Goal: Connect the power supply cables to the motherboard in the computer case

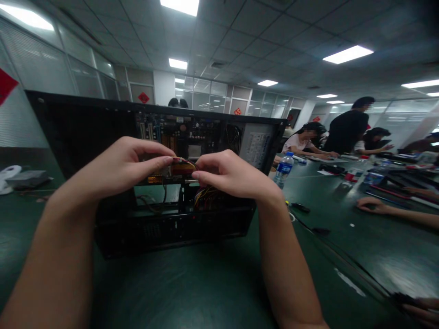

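An open black computer case [164, 228] stands on the green table in front of me, its motherboard [202, 130] and silver power supply [257, 146] showing inside. Between my hands runs a thin bundle of coloured cable [183, 161], red and yellow among its wires. My left hand [128, 162] pinches the cable's left end between thumb and forefinger. At the other end, my right hand [228, 173] grips the same cable, fingers curled. More yellow and dark wires [206, 196] hang below, in the lower part of the case. The cable's connector is too small to make out.
Right of the case stand a water bottle [284, 169] and a second bottle with a red cap [356, 171]. A black cord [343, 256] crosses the table there. Another person's hand [372, 205] rests at the right. A grey box [29, 179] lies at the left.
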### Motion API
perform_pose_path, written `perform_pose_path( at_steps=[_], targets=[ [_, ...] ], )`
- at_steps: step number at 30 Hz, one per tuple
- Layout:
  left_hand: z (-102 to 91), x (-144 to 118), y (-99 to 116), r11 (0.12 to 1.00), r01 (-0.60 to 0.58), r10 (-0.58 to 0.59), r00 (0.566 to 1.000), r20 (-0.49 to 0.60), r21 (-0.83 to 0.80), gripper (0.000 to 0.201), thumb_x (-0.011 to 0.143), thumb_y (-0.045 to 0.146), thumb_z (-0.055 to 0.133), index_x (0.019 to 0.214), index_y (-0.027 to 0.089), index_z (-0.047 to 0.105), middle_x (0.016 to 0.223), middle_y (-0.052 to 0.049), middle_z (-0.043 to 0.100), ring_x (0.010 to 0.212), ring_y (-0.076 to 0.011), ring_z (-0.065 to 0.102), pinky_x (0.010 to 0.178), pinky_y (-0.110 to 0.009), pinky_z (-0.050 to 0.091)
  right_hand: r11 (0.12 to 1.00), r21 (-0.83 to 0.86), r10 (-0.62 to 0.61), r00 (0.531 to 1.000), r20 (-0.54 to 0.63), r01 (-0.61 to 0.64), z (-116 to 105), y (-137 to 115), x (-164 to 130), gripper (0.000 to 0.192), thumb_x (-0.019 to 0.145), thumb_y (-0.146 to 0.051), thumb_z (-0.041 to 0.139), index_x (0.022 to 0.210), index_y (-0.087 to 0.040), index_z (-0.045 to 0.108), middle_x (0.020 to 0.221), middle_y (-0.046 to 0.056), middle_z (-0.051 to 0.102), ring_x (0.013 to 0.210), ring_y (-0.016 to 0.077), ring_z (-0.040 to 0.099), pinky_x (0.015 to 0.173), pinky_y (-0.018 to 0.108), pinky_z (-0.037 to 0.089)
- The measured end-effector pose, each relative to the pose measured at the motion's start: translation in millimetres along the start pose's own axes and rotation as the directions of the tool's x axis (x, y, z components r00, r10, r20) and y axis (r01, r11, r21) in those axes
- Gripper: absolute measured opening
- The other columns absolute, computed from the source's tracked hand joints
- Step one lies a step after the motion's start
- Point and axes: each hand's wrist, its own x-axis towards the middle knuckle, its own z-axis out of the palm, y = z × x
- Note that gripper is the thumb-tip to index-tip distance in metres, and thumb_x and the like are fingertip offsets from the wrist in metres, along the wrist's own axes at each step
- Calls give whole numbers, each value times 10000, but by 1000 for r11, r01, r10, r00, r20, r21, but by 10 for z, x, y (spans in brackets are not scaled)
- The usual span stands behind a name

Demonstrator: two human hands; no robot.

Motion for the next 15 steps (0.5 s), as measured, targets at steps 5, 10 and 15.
perform_pose_path(
  at_steps=[5, 10, 15],
  targets=[
    [22, 15, 5, 998, -63, 63, 988, -141, 4, 424, 833, 525, 630, 1031, 179, 774, 986, -77, 751, 933, -248, 689, 854, -343, 582, 985, 167, -29, 998, -62, 39, 55, 6, 68, 354, 976, -436, 547, 835, -124, 638, 708, 8, 627, 626, 88, 536, 595, 213, 390],
    [73, 42, -114, 996, 12, -9, 999, 40, -84, 402, 810, 500, 668, 1012, 168, 770, 938, -80, 761, 847, -221, 699, 770, -316, 592, 974, 221, 17, 950, -313, 55, 7, -24, 31, 449, 941, -533, 594, 732, -137, 610, 605, -11, 567, 534, 70, 480, 502, 201, 334],
    [146, 51, -71, 991, -30, 50, 987, 155, -128, 349, 808, 479, 671, 959, 184, 779, 973, -70, 769, 897, -224, 708, 793, -303, 585, 985, 170, 40, 977, -209, -4, -47, -66, -44, 415, 940, -509, 607, 806, -121, 671, 596, -17, 564, 529, 69, 471, 502, 202, 328]
  ],
)
